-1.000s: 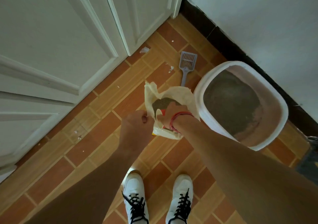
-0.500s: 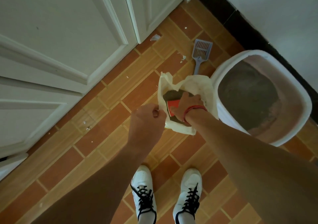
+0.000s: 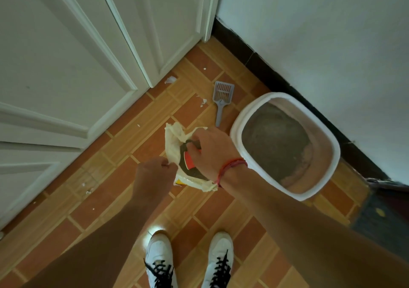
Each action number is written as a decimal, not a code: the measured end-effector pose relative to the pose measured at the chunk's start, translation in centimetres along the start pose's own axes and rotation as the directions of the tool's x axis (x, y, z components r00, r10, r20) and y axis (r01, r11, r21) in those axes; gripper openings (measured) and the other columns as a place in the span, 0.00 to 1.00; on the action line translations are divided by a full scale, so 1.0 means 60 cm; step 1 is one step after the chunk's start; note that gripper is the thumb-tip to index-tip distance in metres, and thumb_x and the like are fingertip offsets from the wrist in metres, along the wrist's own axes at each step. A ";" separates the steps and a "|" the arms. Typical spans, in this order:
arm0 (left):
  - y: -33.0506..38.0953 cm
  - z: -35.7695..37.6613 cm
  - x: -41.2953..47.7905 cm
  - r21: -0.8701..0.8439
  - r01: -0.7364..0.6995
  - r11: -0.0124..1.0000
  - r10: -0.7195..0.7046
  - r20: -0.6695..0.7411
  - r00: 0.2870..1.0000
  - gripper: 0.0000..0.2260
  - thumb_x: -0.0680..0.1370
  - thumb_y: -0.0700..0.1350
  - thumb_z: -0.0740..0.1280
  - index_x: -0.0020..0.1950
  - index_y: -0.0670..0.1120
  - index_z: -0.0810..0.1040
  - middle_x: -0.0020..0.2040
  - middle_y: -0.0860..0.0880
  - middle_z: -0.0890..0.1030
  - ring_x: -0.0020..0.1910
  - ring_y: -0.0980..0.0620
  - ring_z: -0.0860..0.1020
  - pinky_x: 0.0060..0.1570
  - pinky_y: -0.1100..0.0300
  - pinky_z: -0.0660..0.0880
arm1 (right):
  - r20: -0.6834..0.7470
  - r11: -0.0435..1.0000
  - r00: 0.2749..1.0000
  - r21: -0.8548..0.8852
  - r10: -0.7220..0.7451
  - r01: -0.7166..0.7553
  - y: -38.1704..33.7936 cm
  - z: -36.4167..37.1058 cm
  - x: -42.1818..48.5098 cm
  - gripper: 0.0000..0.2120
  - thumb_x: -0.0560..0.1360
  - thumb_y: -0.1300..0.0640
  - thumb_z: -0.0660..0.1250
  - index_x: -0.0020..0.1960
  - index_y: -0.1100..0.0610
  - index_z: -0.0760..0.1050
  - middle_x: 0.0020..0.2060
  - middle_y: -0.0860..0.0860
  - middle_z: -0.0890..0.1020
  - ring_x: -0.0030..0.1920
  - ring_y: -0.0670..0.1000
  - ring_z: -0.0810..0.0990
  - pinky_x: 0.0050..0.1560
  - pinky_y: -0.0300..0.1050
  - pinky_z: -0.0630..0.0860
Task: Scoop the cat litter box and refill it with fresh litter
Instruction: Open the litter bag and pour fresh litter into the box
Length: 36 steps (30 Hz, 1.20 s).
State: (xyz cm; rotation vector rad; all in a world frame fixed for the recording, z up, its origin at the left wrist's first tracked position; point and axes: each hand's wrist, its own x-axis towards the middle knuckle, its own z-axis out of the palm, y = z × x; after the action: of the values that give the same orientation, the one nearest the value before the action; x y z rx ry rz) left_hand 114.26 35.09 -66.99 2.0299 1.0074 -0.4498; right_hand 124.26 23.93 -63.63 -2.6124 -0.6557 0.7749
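Litter box (image 3: 235, 139) by wall (image 3: 321, 33), grey scoop (image 3: 222, 95) beside; L hand (image 3: 152, 174) pinches bag (image 3: 173, 141) rim, R hand (image 3: 212, 152) grips red cup (image 3: 189, 160) inside.

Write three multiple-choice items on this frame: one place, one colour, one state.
1. The grey scoop lies: A on the floor tiles beside the litter box; B inside it; C in a hand.
2. The wrist band at the right hand is: A blue; B red; C green.
3. The left hand: A lies flat; B grips the scoop; C pinches the edge of the bag.
A: it rests on tiles by the box. B: the band is red. C: fingers nip the cream rim.
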 end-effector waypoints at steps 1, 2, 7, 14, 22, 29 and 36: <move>0.001 0.001 0.000 0.015 0.001 1.000 -0.001 -0.005 1.000 0.12 0.77 0.41 0.64 0.33 0.40 0.76 0.26 0.49 0.72 0.23 0.55 0.66 0.22 0.71 0.65 | -0.069 0.999 0.997 0.028 -0.017 0.019 0.009 -0.009 -0.003 0.13 0.79 0.50 0.61 0.59 0.56 0.74 0.52 0.53 0.76 0.50 0.53 0.76 0.47 0.42 0.71; 0.003 0.001 0.000 0.022 0.000 1.000 0.000 -0.010 1.000 0.13 0.77 0.42 0.65 0.33 0.40 0.76 0.26 0.49 0.73 0.23 0.56 0.66 0.22 0.72 0.65 | -0.127 0.999 0.992 0.046 -0.012 0.018 0.019 -0.017 -0.004 0.13 0.78 0.51 0.63 0.59 0.55 0.73 0.52 0.53 0.74 0.49 0.53 0.75 0.47 0.42 0.72; 0.007 0.016 0.010 -0.040 0.067 0.997 -0.065 0.038 0.997 0.14 0.76 0.50 0.68 0.41 0.39 0.82 0.36 0.41 0.83 0.33 0.46 0.81 0.30 0.65 0.74 | 0.037 0.960 0.959 -0.020 0.282 -0.281 0.075 -0.021 0.012 0.20 0.75 0.45 0.66 0.61 0.55 0.67 0.48 0.53 0.74 0.48 0.54 0.75 0.49 0.49 0.75; 0.011 0.033 0.019 -0.014 0.082 0.997 -0.081 0.023 0.996 0.21 0.78 0.54 0.66 0.42 0.36 0.81 0.38 0.40 0.84 0.30 0.51 0.77 0.25 0.68 0.67 | 0.153 0.911 0.903 -0.165 0.401 -0.377 0.108 -0.011 0.026 0.10 0.79 0.58 0.59 0.53 0.62 0.76 0.46 0.57 0.80 0.44 0.55 0.79 0.45 0.47 0.78; -0.016 0.024 0.035 0.023 0.065 0.998 -0.063 -0.068 0.996 0.10 0.78 0.39 0.64 0.40 0.36 0.79 0.34 0.42 0.83 0.29 0.52 0.81 0.27 0.65 0.75 | 0.089 0.914 0.915 -0.146 0.394 -0.379 0.111 -0.012 0.024 0.07 0.78 0.61 0.60 0.47 0.63 0.76 0.43 0.59 0.80 0.43 0.55 0.78 0.39 0.43 0.72; -0.055 0.007 0.042 0.055 0.005 0.998 0.000 -0.088 0.996 0.12 0.77 0.36 0.61 0.36 0.34 0.76 0.34 0.37 0.83 0.35 0.40 0.84 0.28 0.52 0.77 | 0.034 0.904 0.906 -0.103 0.421 -0.416 0.106 -0.019 0.032 0.05 0.75 0.61 0.63 0.41 0.61 0.72 0.38 0.56 0.76 0.31 0.49 0.70 0.27 0.38 0.62; -0.095 -0.018 0.013 0.083 0.021 0.996 -0.012 -0.114 0.993 0.11 0.77 0.37 0.61 0.38 0.36 0.79 0.33 0.41 0.83 0.30 0.43 0.82 0.23 0.55 0.75 | 0.051 0.907 0.917 -0.177 0.396 -0.382 0.082 -0.021 0.007 0.06 0.76 0.59 0.63 0.45 0.61 0.74 0.42 0.57 0.77 0.38 0.52 0.72 0.32 0.37 0.66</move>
State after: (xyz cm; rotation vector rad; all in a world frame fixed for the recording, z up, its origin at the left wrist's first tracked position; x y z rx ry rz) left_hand 110.24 38.34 -69.70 2.1439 1.0908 -0.3944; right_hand 126.94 19.81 -64.92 -2.9209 -0.2209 0.9900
